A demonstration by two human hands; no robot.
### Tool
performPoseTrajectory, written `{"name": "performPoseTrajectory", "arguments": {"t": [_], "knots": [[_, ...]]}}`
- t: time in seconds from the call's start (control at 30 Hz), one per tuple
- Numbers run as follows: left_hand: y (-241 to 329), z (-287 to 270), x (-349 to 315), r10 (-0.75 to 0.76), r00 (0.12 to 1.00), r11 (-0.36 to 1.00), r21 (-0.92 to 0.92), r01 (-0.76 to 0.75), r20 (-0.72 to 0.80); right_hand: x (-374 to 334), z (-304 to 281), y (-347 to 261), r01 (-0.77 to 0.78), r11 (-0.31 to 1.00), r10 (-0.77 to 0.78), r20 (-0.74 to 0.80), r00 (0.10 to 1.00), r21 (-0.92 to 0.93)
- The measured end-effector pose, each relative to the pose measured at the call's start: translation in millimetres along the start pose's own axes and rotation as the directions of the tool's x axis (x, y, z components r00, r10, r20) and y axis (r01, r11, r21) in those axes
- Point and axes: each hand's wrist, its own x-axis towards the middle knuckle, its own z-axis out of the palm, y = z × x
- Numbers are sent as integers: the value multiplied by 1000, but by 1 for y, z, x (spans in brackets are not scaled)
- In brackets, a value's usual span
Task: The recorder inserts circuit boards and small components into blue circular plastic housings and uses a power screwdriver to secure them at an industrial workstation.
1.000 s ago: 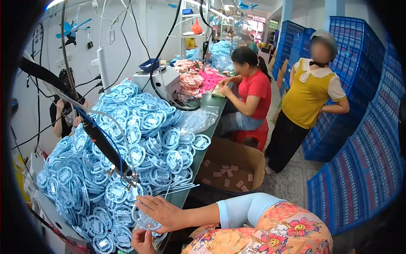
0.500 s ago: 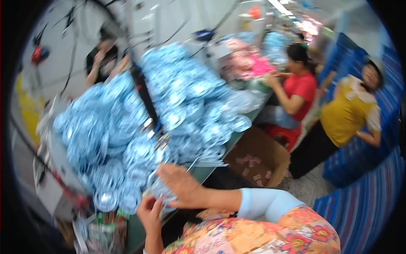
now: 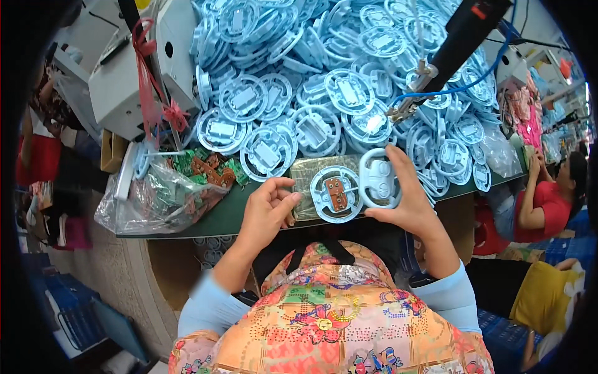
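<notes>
On a mat with a clear, shiny cover (image 3: 305,176) at the table's front edge lies a light blue plastic steering wheel part (image 3: 319,201), with a brown circuit board (image 3: 337,194) set in its middle. My right hand (image 3: 416,202) grips a second steering wheel part (image 3: 380,181) by its rim, thumb below and fingers above, close beside the first. At the mat's left edge is my left hand (image 3: 266,210), its fingers curled and thumb pressed in; whatever they may hold is hidden.
A big heap of blue wheel parts (image 3: 299,68) covers the table behind. Green and brown boards (image 3: 208,168) spill from a clear plastic bag (image 3: 165,199) at left. A black tool arm (image 3: 464,50) with a metal tip hangs over the heap. A person in red (image 3: 551,199) sits at right.
The view has swung down and round to the mat. My hands, earlier close together at the heap's front edge, are now apart on either side of the wheel part with the board.
</notes>
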Motion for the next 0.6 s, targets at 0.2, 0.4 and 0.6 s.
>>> {"name": "performPoseTrajectory", "arguments": {"t": [0.2, 0.4, 0.6], "knots": [[-8, 12, 9, -123, 985, 991, -28, 127, 122, -8, 2, 4, -15, 1000, 12, 156, 988, 16], [-17, 20, 19, -156, 971, 978, -108, 177, 180, -8, -1, 7, -50, 998, 55, 139, 989, -37], [-16, 14, 25, -165, 973, 978, -100, 183, 162, 12, 23, -7, 105, 994, -105, 202, 974, 14]]}}
